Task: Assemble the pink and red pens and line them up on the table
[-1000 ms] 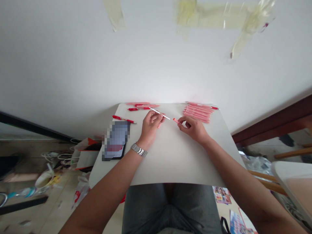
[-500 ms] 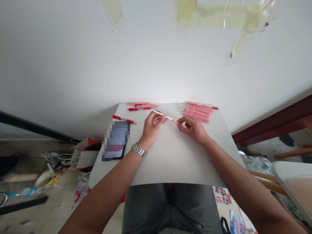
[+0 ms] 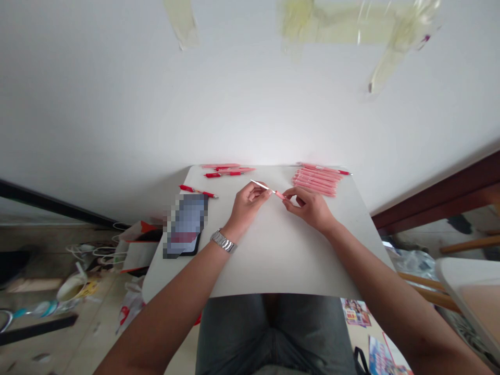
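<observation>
My left hand (image 3: 248,205), with a metal watch at the wrist, pinches a thin white pen refill (image 3: 258,184) between thumb and fingers. My right hand (image 3: 308,205) grips a short pink pen barrel (image 3: 279,195) by its lower end. The refill lines up with the barrel, and its lower end meets the barrel's red-edged opening. Fingers hide part of both pieces. Right of my hands lies a row of pink pen barrels (image 3: 316,179), with a red-ended pen along its back. Several red and pink pen parts (image 3: 228,171) lie at the back left.
A phone (image 3: 185,224) with a blurred screen lies on the left of the white table (image 3: 273,260). Behind it is a red pen piece (image 3: 198,191). The white wall (image 3: 250,104) meets the table's back edge. A white chair (image 3: 469,291) stands at the right.
My left hand has slid right and slightly down along the refill's line, closer to my right hand. Less of the refill shows between the hands. My right hand has barely moved.
</observation>
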{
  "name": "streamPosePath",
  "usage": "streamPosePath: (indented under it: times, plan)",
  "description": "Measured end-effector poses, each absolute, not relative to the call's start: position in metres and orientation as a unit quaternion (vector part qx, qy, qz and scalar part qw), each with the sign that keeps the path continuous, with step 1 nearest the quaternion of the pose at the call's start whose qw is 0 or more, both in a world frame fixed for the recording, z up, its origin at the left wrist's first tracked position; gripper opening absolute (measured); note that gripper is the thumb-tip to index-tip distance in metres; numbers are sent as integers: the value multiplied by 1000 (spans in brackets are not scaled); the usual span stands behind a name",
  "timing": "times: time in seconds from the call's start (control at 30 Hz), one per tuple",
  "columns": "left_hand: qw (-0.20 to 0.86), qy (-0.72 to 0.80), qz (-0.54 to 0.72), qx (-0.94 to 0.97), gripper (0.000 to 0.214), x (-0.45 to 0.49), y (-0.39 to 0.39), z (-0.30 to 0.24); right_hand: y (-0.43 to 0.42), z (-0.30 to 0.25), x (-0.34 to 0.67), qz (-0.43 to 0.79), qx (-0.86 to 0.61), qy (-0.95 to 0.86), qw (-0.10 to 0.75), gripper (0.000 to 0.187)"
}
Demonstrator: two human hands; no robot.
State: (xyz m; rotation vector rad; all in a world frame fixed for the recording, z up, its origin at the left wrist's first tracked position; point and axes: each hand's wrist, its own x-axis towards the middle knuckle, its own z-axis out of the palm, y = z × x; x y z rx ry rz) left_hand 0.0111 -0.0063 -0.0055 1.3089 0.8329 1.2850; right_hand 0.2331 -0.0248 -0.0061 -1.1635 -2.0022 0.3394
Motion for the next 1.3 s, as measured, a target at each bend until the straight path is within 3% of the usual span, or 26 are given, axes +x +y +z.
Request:
streamPosePath:
  times: [0.6,1.3]
  plan:
    - [511,357,508,594,27,9,-10,4,-27,-7,232,138,-457,-785,394,15]
    - [507,377,556,540,30,8,-7,2,-25,-8,233,141,-448,-788,398,16]
